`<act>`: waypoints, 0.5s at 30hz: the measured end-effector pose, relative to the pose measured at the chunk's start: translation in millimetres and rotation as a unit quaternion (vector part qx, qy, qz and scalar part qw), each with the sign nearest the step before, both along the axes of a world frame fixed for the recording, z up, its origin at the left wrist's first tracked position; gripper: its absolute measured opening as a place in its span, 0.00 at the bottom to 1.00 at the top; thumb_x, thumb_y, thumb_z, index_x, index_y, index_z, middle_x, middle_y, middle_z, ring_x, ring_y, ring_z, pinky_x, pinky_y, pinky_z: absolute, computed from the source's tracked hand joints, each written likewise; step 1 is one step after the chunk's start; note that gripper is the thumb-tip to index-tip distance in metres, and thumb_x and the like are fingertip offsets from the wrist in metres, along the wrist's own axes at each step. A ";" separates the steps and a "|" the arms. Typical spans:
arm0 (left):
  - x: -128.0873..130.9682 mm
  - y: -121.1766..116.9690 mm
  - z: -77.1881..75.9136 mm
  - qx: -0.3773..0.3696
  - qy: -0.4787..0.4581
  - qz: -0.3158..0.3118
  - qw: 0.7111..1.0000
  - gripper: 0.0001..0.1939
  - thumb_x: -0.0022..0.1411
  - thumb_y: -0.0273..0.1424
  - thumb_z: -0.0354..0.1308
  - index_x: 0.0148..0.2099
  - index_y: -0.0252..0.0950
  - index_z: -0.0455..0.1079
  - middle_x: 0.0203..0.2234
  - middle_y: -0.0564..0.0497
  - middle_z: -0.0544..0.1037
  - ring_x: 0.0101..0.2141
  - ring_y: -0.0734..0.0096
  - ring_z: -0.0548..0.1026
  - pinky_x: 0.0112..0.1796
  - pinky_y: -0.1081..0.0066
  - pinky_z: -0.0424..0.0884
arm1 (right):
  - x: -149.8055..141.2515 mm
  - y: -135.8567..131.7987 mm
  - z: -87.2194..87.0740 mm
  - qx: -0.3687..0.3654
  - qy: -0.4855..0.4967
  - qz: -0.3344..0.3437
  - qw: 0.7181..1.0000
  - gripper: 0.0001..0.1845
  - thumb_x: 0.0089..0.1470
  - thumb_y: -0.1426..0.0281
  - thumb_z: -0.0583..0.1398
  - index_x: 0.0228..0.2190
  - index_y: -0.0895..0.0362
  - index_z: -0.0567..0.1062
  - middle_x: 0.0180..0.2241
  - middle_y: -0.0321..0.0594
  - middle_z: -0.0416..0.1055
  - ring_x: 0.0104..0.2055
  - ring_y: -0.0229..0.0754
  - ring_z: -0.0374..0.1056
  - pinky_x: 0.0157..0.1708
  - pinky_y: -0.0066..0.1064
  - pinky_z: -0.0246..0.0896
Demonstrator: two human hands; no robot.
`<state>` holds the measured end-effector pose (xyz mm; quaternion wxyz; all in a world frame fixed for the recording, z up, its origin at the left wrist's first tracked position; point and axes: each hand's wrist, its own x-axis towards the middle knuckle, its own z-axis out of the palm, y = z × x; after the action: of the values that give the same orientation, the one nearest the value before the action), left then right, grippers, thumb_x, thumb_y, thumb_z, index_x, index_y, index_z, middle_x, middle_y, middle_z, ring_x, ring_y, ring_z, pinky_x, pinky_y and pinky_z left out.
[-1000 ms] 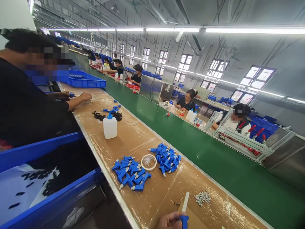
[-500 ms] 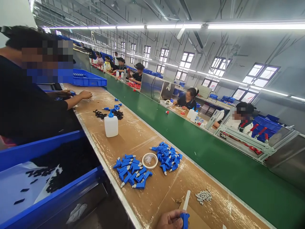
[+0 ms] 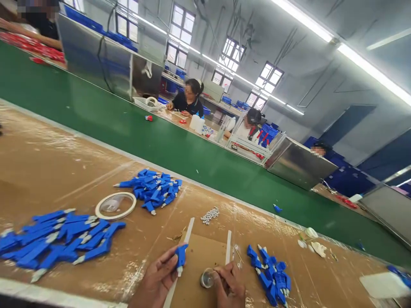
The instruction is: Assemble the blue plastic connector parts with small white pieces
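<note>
My left hand [image 3: 159,278] grips a blue plastic part [image 3: 181,256] with a whitish tip pointing down, held between thumb and fingers above a brown cardboard sheet [image 3: 201,261]. My right hand [image 3: 231,285] has its fingers pinched together at the rim of a small round cup [image 3: 207,278]; what sits between the fingertips is hidden. Just beyond that hand lies a thin stick [image 3: 238,255]. Strips of white tape [image 3: 228,247] edge the cardboard. A small heap of grey pieces [image 3: 210,215] lies past it.
Blue parts form piles on the left [image 3: 64,239], behind [image 3: 157,188] and on the right [image 3: 271,273]. A tape roll [image 3: 115,206] lies between the two left piles. Beyond the bench runs a green conveyor belt [image 3: 180,154], with people seated across it. A white bottle [image 3: 383,285] lies far right.
My view has swung right and down, so the neighbouring person and the blue bin are out of sight. My right hand and the small cup now show; the left still holds the blue part.
</note>
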<state>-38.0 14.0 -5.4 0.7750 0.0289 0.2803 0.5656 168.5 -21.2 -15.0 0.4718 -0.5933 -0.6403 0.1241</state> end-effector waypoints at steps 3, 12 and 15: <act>2.2 -3.7 6.6 -0.006 0.006 0.026 1.000 0.23 0.37 0.27 0.81 0.40 0.33 0.84 0.23 0.50 0.84 0.26 0.69 0.82 0.24 0.82 0.75 | -5.2 -0.8 -0.1 -0.007 0.018 0.011 1.000 0.18 0.64 0.55 0.61 0.31 0.50 0.85 0.25 0.34 0.62 0.24 0.40 0.62 0.23 0.29 0.57; -1.2 -2.4 2.7 0.005 0.046 0.012 0.999 0.24 0.37 0.30 0.82 0.40 0.33 0.85 0.26 0.47 0.86 0.28 0.66 0.82 0.26 0.79 0.77 | -6.9 1.2 12.6 -0.072 0.115 0.029 0.990 0.28 0.57 0.46 0.63 0.19 0.55 0.80 0.23 0.33 0.60 0.25 0.39 0.58 0.25 0.29 0.54; 3.1 -4.6 4.3 -0.007 0.054 0.013 0.998 0.24 0.33 0.32 0.83 0.37 0.32 0.85 0.23 0.47 0.85 0.24 0.67 0.81 0.23 0.79 0.76 | -3.1 2.2 10.9 -0.104 0.289 0.000 0.952 0.24 0.49 0.48 0.70 0.21 0.57 0.80 0.22 0.33 0.65 0.25 0.37 0.60 0.25 0.25 0.57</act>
<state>-34.8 9.5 -1.1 0.7515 0.0505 0.3264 0.5711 165.4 -19.0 -4.1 0.5725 -0.5780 -0.4599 0.3559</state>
